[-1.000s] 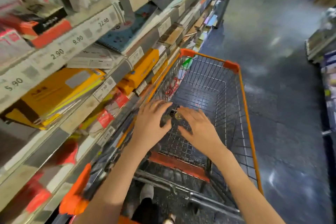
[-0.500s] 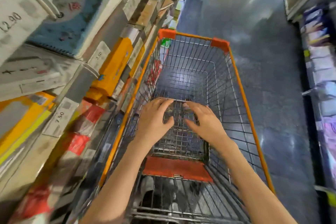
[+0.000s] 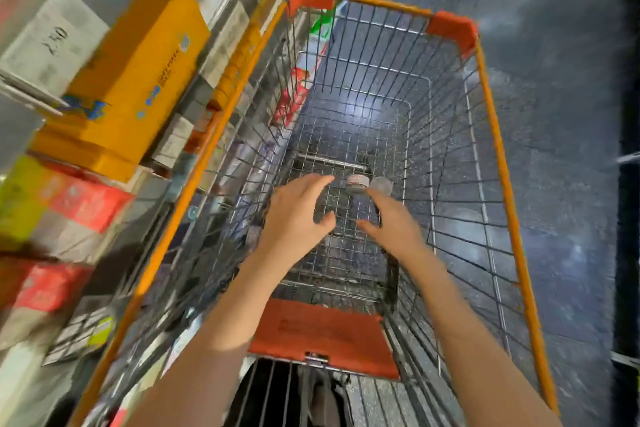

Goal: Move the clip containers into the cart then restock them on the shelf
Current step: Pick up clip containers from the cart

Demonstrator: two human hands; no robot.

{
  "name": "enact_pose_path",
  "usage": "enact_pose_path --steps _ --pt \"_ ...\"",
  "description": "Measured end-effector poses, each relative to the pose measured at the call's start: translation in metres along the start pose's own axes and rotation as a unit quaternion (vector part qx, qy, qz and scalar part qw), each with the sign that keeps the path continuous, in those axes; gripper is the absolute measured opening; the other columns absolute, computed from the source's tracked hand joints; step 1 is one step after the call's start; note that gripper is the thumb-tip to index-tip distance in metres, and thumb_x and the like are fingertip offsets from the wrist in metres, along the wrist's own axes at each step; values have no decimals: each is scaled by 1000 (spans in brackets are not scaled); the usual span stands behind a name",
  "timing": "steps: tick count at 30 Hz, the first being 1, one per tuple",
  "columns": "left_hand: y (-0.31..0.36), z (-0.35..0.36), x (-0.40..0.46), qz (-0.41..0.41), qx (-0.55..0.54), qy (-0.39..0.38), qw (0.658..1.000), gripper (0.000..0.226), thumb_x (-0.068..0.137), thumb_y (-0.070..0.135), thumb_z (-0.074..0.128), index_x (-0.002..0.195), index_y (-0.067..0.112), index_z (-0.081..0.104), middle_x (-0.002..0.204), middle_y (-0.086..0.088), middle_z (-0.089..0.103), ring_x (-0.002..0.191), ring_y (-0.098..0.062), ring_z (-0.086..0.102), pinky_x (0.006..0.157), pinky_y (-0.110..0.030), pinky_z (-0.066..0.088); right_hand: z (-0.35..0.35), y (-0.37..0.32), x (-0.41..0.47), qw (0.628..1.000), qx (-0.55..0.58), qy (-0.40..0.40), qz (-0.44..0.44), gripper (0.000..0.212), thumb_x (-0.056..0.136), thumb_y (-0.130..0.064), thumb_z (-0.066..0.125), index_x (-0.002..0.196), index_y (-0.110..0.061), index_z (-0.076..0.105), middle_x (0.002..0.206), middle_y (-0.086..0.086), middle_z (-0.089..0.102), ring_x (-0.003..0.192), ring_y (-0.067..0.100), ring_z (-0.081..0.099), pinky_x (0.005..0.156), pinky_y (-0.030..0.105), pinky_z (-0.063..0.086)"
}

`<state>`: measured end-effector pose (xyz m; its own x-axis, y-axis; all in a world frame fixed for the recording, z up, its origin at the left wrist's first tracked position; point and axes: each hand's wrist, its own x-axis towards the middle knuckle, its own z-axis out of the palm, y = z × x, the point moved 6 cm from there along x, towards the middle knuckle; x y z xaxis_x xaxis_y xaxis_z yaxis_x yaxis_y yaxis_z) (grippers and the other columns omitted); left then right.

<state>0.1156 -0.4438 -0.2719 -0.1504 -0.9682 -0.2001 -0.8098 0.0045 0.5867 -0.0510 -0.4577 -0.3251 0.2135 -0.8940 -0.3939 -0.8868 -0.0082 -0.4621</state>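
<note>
A person looks down into a wire shopping cart with orange rim trim, both bare forearms reaching in from the 6 o'clock edge toward the centre of the view. The left hand hovers over the cart's mesh floor with fingers spread and gently bent, thumb pointing toward 3 o'clock, holding nothing. The right hand sits just beside it toward 3 o'clock, also loosely open with relaxed fingers and nothing in its grasp. Just beyond the fingertips, toward 12 o'clock, two small round clip containers lie on the cart floor — one container with a white and red band, and touching or nearly touching it at 3 o'clock, a clear-lidded container; motion blur hides what is inside them. Neither hand touches either container, though the right hand's fingertips are close to the clear one. An orange plastic flap of the folded child seat lies below the wrists, toward 6 o'clock. Store shelving runs along the 9 o'clock side, close against the cart — it carries a large yellow-orange box, red packages beneath it, and a blurred price label. Dark, speckled, glossy floor fills the 3 o'clock side.
</note>
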Motion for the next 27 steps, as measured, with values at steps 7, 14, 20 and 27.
enact_pose_path --steps 7,14,20,27 --pt "-22 35 20 -43 -16 -41 998 62 83 29 62 140 19 40 129 -4 52 112 -22 51 100 -41 41 32 40 55 998 35 -35 47 58 87 -24 65 139 -20 39 137 5 49 122 23 48 93 32 40" --pt "-50 58 26 -88 -38 -77 992 58 88 24 61 141 25 36 138 0 45 127 -18 40 106 -32 27 66 79 110 996 23 -42 74 59 90 -19 61 143 -17 35 140 9 46 112 28 55 86 36 45" --pt "-69 73 22 -118 -40 -87 988 59 87 26 62 140 25 37 141 -1 43 131 -18 36 110 -36 30 73 87 140 998 12 -6 54 63 79 -9 71 136 -11 44 130 14 53 117 29 51 98 41 43" --pt "-75 78 15 -134 -55 -97 985 58 88 24 61 141 25 37 145 2 38 133 -15 34 111 -38 29 86 90 156 996 -58 -54 45 59 83 -26 67 135 -11 44 129 12 55 113 29 55 98 47 44"
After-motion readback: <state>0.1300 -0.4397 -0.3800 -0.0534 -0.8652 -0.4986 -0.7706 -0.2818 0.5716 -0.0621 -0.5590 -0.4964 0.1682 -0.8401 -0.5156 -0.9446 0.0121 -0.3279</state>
